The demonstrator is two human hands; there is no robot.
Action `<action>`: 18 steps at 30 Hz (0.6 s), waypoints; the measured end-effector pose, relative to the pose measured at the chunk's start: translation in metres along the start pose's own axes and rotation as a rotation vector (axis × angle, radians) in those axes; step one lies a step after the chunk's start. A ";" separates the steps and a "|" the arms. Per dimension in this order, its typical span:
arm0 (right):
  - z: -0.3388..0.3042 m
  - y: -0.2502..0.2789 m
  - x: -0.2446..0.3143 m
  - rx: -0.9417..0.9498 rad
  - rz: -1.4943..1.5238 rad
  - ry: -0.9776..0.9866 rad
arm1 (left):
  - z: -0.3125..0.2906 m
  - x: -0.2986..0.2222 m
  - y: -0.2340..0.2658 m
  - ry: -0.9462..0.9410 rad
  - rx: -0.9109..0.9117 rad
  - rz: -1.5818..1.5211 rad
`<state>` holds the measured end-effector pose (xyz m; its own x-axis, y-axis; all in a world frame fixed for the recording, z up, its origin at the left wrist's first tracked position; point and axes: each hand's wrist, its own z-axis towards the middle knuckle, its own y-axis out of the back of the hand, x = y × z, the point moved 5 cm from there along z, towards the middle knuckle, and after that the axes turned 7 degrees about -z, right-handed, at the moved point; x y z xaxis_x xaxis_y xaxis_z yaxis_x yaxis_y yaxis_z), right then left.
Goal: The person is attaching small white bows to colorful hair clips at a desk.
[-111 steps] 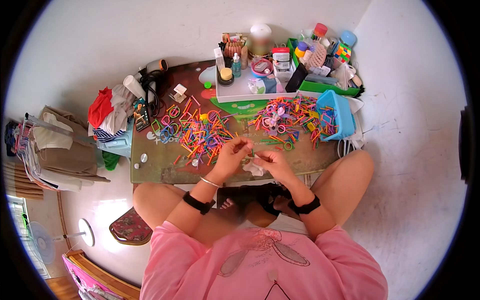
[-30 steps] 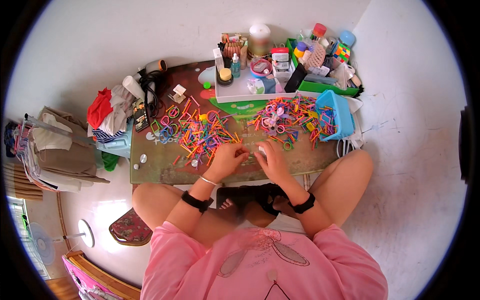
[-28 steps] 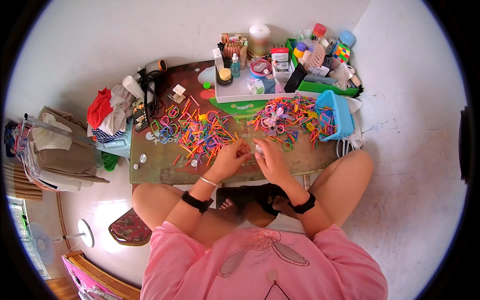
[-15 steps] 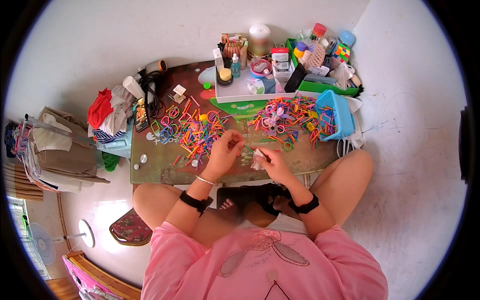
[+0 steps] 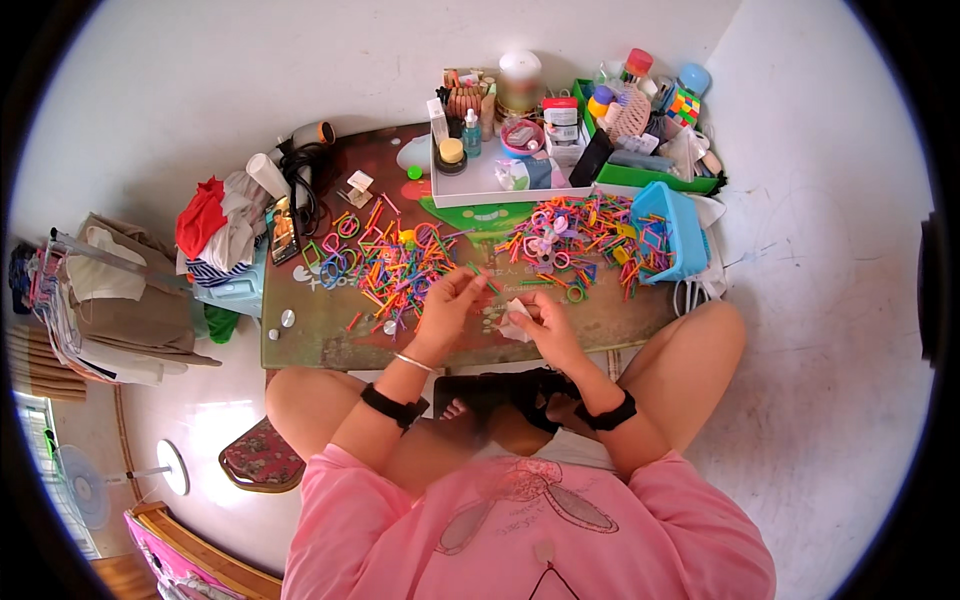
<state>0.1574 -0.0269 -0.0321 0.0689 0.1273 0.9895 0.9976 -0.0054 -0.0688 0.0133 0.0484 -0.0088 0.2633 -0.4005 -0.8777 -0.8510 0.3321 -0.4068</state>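
My left hand (image 5: 452,302) is closed in a pinch above the table, with a thin green plastic stick (image 5: 491,284) at its fingertips. To its right, my right hand (image 5: 546,326) is closed around a crumpled white tissue (image 5: 516,319). The two hands are a short way apart. Beyond my left hand lies a loose heap of coloured plastic sticks and rings (image 5: 400,262). A second heap of sticks (image 5: 560,240) spreads beyond my right hand, next to a tipped blue basket (image 5: 682,232) with more sticks at its mouth.
A white tray (image 5: 470,192) of bottles and small boxes stands at the back of the table (image 5: 330,335). Beside it is a green box (image 5: 660,180) packed with odds and ends. A hair dryer (image 5: 305,135), a phone (image 5: 283,230) and piled clothes (image 5: 225,222) are at the left.
My left hand has shifted slightly, and the green stick has moved up and left with it. The tissue in my right hand looks more spread out than before.
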 end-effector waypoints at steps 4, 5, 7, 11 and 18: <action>-0.001 0.011 0.014 -0.199 -0.131 0.151 | -0.004 -0.010 -0.003 0.024 0.052 0.043; -0.001 0.016 0.025 -0.281 -0.178 0.240 | -0.010 -0.008 -0.013 0.110 0.156 0.101; -0.003 0.010 0.043 -0.267 -0.284 0.439 | -0.016 0.000 -0.023 0.195 0.258 0.159; -0.006 0.006 0.030 -0.108 -0.181 0.156 | -0.017 0.012 -0.026 0.252 0.384 0.234; -0.003 0.018 0.027 -0.343 -0.180 0.239 | -0.018 0.017 -0.023 0.229 0.381 0.332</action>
<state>0.1773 -0.0266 -0.0061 -0.1470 -0.0760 0.9862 0.9346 -0.3372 0.1134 0.0299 0.0185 -0.0101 -0.1330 -0.3828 -0.9142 -0.6356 0.7407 -0.2177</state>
